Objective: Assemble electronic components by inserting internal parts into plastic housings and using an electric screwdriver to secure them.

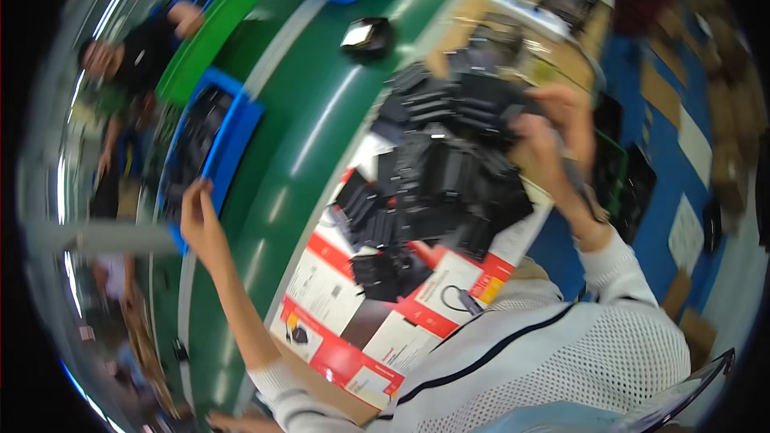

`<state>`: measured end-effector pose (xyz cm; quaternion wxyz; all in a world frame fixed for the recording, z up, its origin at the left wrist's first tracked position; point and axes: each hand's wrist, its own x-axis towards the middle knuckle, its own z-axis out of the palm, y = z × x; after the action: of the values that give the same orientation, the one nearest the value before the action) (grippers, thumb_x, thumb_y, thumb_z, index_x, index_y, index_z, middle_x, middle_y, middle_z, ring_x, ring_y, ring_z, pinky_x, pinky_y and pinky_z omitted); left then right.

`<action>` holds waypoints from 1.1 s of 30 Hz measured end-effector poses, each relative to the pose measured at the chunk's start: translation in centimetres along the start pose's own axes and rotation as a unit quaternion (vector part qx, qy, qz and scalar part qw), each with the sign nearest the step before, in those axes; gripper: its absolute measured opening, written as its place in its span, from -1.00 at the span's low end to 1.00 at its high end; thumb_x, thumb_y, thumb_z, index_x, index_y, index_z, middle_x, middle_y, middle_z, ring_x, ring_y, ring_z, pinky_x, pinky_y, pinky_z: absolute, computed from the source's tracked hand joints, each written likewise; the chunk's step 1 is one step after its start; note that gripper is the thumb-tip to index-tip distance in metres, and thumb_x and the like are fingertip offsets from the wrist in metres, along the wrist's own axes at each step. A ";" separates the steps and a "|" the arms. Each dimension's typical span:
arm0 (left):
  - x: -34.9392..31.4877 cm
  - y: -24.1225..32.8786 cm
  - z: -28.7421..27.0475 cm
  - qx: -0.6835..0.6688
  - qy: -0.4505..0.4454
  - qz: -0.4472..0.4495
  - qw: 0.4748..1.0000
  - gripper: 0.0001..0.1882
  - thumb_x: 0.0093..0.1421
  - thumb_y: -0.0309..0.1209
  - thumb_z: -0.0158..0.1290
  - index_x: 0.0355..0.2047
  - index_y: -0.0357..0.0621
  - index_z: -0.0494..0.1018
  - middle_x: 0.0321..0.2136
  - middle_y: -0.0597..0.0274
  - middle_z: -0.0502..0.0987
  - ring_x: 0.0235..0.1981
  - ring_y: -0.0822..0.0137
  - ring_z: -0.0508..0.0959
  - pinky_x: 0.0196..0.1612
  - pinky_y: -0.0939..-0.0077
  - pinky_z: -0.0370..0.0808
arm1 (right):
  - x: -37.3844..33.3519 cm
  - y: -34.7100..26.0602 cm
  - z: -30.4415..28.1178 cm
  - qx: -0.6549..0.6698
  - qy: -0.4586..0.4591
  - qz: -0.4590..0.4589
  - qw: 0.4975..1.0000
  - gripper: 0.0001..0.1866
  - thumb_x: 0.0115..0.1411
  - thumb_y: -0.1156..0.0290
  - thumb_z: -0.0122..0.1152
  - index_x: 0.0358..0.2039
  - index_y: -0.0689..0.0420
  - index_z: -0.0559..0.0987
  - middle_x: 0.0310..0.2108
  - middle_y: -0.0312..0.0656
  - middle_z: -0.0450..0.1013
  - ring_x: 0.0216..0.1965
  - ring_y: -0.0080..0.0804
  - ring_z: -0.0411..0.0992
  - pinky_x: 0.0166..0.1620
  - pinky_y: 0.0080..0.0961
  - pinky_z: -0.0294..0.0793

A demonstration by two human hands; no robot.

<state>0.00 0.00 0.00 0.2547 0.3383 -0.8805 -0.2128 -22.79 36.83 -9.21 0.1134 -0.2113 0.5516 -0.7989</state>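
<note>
Parts (437,168), black, piled atop red-white boxes (325,298). L hand (203,220) at blue bin (237,140), R hand (573,132) by pile, well apart; blurred, can't tell grips. Prob. fetching step; next likely needs L pinch on bin contents (200,132).

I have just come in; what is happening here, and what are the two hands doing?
A person in a white mesh top is beside a green surface. The left hand is at the edge of a blue bin of dark items; whether it touches is unclear. The right hand is beside a pile of black parts on a red-and-white printed surface; blur hides whether it holds one. A dark block sits on the green surface, and another person is near a green bin.
</note>
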 end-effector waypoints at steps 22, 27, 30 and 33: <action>-16.5 29.7 18.3 -0.518 -0.179 -0.120 0.828 -0.77 0.43 -0.33 -0.02 -0.09 -0.27 0.44 -0.30 0.18 0.49 -0.29 0.42 0.51 -0.23 0.67 0.45 | -14.9 7.3 -29.1 -0.183 0.035 0.235 0.954 -0.84 0.23 0.51 0.16 -0.20 0.13 0.65 -0.19 -0.24 0.58 -0.21 -0.43 0.52 -0.15 -0.51 0.52; -19.1 27.7 18.4 -0.499 -0.129 -0.197 0.834 -0.76 0.40 -0.34 0.02 -0.09 -0.28 0.46 -0.30 0.15 0.51 -0.29 0.37 0.54 -0.23 0.63 0.47 | -11.2 29.8 -43.9 0.084 0.329 0.322 0.884 -0.57 0.26 0.29 0.23 0.06 0.29 0.55 0.00 0.02 0.52 -0.12 -0.20 0.54 -0.15 -0.39 0.63; -21.0 26.6 17.3 -0.489 -0.076 -0.238 0.836 -0.75 0.39 -0.33 0.03 -0.10 -0.30 0.47 -0.30 0.15 0.51 -0.29 0.37 0.54 -0.19 0.59 0.48 | -10.9 30.2 -43.1 0.036 0.225 0.348 0.909 -0.59 0.25 0.31 0.24 0.04 0.29 0.55 -0.03 0.01 0.52 -0.14 -0.21 0.52 -0.15 -0.39 0.62; -23.7 26.1 16.3 -0.477 -0.044 -0.259 0.839 -0.75 0.38 -0.34 0.04 -0.10 -0.31 0.47 -0.31 0.14 0.52 -0.29 0.37 0.55 -0.17 0.56 0.49 | -10.8 28.9 -41.3 -0.029 0.162 0.351 0.922 -0.61 0.25 0.33 0.24 0.02 0.28 0.54 -0.06 0.00 0.51 -0.15 -0.21 0.51 -0.14 -0.39 0.61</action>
<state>-7.25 37.75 -5.62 0.2813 0.3814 -0.5605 -0.6791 -33.87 65.16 -50.83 0.2892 0.1254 0.6241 -0.7149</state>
